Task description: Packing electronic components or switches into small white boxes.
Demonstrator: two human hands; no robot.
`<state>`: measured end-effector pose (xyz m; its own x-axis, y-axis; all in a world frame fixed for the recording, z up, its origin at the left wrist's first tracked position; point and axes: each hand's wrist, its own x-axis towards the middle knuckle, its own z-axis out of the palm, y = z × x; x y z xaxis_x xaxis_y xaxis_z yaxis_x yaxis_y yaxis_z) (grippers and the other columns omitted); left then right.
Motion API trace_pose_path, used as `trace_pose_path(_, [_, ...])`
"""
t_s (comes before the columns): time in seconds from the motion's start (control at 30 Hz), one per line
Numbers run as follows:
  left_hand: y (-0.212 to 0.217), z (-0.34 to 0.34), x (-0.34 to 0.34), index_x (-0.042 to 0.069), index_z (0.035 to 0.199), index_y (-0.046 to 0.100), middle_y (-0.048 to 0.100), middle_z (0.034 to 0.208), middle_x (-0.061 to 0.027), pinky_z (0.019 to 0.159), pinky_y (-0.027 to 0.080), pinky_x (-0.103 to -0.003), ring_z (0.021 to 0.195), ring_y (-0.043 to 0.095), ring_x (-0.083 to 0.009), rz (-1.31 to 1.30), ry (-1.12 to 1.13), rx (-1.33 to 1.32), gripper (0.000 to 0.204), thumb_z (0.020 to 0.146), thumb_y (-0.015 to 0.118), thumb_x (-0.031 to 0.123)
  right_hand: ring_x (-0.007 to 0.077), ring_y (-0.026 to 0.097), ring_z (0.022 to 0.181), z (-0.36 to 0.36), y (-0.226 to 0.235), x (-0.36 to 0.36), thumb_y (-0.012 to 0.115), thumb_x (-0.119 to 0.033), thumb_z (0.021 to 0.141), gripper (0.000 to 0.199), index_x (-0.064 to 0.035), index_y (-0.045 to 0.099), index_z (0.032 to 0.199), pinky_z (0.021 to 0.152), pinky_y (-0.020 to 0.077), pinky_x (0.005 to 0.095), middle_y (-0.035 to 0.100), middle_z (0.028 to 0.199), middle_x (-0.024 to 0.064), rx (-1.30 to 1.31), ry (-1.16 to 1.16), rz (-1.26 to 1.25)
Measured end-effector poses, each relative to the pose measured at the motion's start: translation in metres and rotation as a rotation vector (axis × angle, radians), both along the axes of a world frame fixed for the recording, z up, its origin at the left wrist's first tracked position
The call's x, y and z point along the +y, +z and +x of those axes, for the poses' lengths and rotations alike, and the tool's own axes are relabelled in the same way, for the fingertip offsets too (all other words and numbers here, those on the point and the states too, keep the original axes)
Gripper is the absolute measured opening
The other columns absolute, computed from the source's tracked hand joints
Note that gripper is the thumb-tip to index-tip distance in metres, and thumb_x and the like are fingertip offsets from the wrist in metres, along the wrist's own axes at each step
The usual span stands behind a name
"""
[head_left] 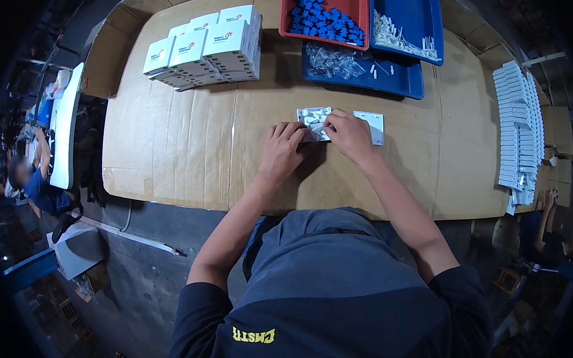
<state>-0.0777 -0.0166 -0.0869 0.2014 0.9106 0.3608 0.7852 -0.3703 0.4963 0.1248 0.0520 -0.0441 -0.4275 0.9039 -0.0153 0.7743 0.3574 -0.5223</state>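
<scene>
A small white square housing (314,116) lies on the cardboard in front of me, with white and clear pieces inside it that are too small to tell apart. My left hand (284,148) has its fingers curled against the left edge of this housing. From the right, my right hand (350,133) reaches over it, thumb and fingers pinched at its inner part; what they pinch is hidden. Just beyond the right hand lies a flat white square cover (375,125) with small marks or holes near its edges.
Stacked white boxes (191,50) stand at the far left. A red tray (287,26) holds blue plastic parts; one blue tray (425,19) has white pins, a lower blue tray (404,83) clear pieces. White housings (516,127) line the right edge. Other people work at both sides.
</scene>
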Motion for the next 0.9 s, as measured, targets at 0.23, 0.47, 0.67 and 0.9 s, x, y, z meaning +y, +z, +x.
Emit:
trace_pose_path(0.23, [0.0, 0.004, -0.001, 0.008, 0.107, 0.071, 0.068, 0.117, -0.0068, 0.095, 0.047, -0.042, 0.111, 0.061, -0.0286, 0.035, 0.014, -0.029, 0.035, 0.077, 0.082, 0.022, 0.032, 0.071, 0.087, 0.006, 0.004, 0.013, 0.068, -0.013, 0.085, 0.01, -0.0058, 0.074, 0.087, 0.076, 0.0562, 0.0479, 0.07, 0.098, 0.0094, -0.086, 0.236, 0.068])
trace_pose_path(0.47, [-0.001, 0.002, -0.001, 0.008, 0.108, 0.07, 0.068, 0.115, -0.0072, 0.094, 0.047, -0.042, 0.11, 0.061, -0.0297, 0.023, 0.031, -0.024, 0.032, 0.08, 0.081, 0.021, 0.0354, 0.072, 0.084, -0.01, -0.008, 0.022, 0.068, -0.009, 0.08, 0.006, -0.0031, 0.071, 0.081, 0.073, 0.0573, 0.049, 0.069, 0.095, 0.0144, -0.151, 0.232, 0.161])
trace_pose_path(0.67, [0.003, 0.001, -0.001, 0.007, 0.108, 0.069, 0.068, 0.114, -0.0071, 0.094, 0.047, -0.042, 0.109, 0.061, -0.0298, 0.027, 0.01, 0.025, 0.032, 0.08, 0.08, 0.02, 0.0368, 0.072, 0.084, -0.004, 0.003, 0.03, 0.068, -0.009, 0.079, 0.009, -0.0012, 0.071, 0.083, 0.072, 0.0577, 0.05, 0.071, 0.092, 0.0168, -0.232, 0.379, 0.216])
trace_pose_path(0.9, [0.003, 0.003, 0.0, 0.007, 0.108, 0.068, 0.068, 0.114, -0.0057, 0.094, 0.047, -0.042, 0.108, 0.061, -0.0284, 0.048, 0.022, 0.01, 0.032, 0.081, 0.08, 0.021, 0.0388, 0.072, 0.088, -0.01, 0.008, 0.038, 0.066, -0.005, 0.075, 0.012, -0.0002, 0.073, 0.083, 0.075, 0.0573, 0.0507, 0.074, 0.09, 0.0195, -0.338, 0.424, 0.142])
